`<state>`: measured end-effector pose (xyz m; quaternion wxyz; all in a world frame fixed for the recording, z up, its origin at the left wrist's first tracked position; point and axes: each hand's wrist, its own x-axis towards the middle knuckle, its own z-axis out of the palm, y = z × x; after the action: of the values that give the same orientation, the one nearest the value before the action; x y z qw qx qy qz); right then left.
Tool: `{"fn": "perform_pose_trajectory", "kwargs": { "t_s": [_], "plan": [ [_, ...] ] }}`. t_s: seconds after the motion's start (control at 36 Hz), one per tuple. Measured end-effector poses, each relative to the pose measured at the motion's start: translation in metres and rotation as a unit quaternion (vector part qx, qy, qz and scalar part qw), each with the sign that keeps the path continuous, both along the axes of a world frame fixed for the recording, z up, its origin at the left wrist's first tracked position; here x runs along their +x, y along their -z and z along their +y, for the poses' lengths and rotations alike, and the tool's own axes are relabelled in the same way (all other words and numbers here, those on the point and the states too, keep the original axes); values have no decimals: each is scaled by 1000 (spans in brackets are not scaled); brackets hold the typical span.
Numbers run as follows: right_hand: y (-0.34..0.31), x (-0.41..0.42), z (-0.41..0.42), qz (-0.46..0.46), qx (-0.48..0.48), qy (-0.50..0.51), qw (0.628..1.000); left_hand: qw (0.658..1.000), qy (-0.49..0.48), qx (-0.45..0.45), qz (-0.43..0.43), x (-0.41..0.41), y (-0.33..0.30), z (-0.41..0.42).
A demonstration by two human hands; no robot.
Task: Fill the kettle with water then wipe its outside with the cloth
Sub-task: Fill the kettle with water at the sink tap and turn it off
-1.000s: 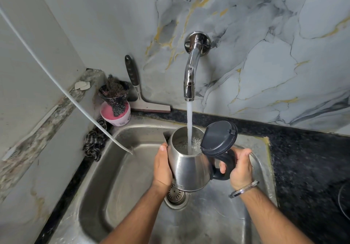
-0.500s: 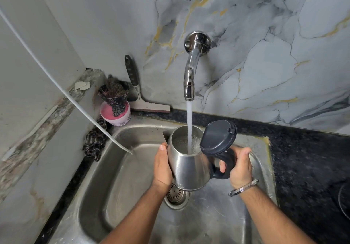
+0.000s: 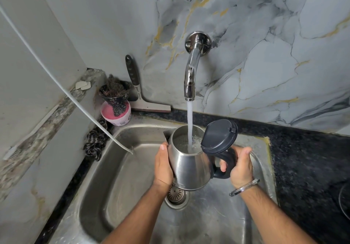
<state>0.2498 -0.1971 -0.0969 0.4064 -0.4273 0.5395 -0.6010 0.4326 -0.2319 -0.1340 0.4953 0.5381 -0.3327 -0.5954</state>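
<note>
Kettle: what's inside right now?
Frothing water in the kettle, the stream landing in it, lid flipped open. Its bottom and true depth are hidden by froth and the steel wall.

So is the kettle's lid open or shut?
Open. The lid stands tipped up and back, and water from the tap runs straight into the kettle.
</note>
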Motion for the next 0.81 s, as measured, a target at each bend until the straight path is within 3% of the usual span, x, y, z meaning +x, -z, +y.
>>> {"fn": "perform_pose_trajectory", "kwargs": {
  "t_s": [0.81],
  "plan": [
    [4, 0, -5, 3, -7, -4, 1000, 1000, -2, -16, 5, 0, 6, -5]
  ]
}}
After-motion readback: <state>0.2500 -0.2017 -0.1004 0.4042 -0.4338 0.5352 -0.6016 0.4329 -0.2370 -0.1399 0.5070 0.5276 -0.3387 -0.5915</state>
